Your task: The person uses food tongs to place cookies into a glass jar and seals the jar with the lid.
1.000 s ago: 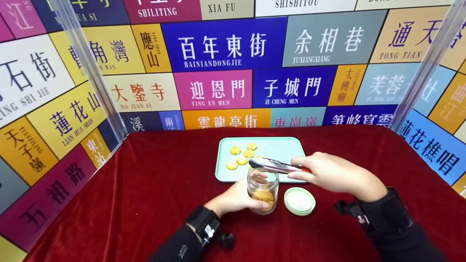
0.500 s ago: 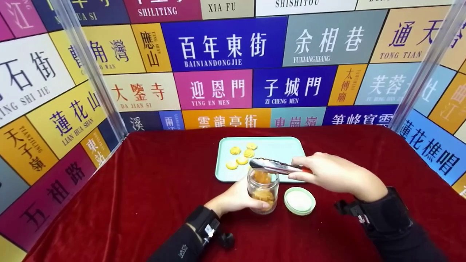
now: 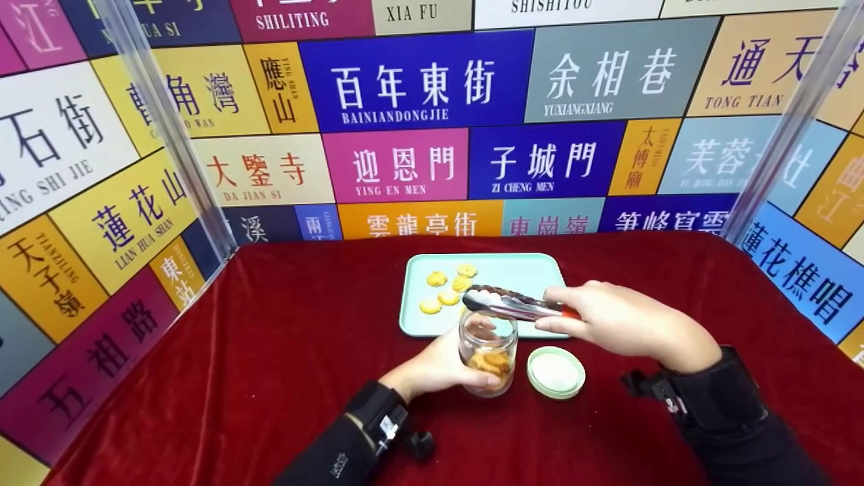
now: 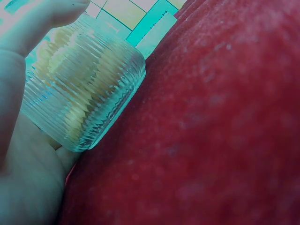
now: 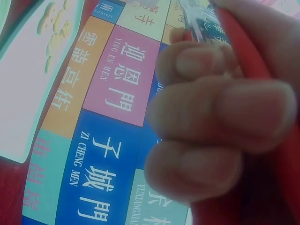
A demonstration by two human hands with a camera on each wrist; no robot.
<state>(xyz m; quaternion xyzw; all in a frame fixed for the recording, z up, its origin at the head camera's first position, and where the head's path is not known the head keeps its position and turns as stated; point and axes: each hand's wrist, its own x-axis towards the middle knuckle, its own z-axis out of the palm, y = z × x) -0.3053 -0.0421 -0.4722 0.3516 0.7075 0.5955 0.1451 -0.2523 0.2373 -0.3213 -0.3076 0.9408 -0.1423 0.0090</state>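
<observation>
In the head view my left hand (image 3: 435, 368) grips a clear glass jar (image 3: 506, 341) around its side. Golden cookies (image 3: 491, 363) lie in the bottom of it. The left wrist view shows the jar's ribbed base (image 4: 108, 89) close over the red cloth, with my thumb across it. My right hand (image 3: 614, 317) holds metal tongs (image 3: 509, 305) by their red handles (image 5: 239, 44), fingers curled round them in the right wrist view. The tongs' scalloped tips hang right over the jar's mouth, with no cookie visible between them.
Behind the jar lies a pale green tray (image 3: 530, 277) with several cookies (image 3: 448, 297) on its left half. A round green lid (image 3: 555, 372) rests right of the jar. Red cloth (image 3: 304, 324) covers the table, and sign-printed panels (image 3: 412, 81) stand around it.
Half a second ago a cookie showed in the upper part of the jar; now the cookies sit only at the bottom. The tongs' tips have risen slightly. My left hand stays in place.
</observation>
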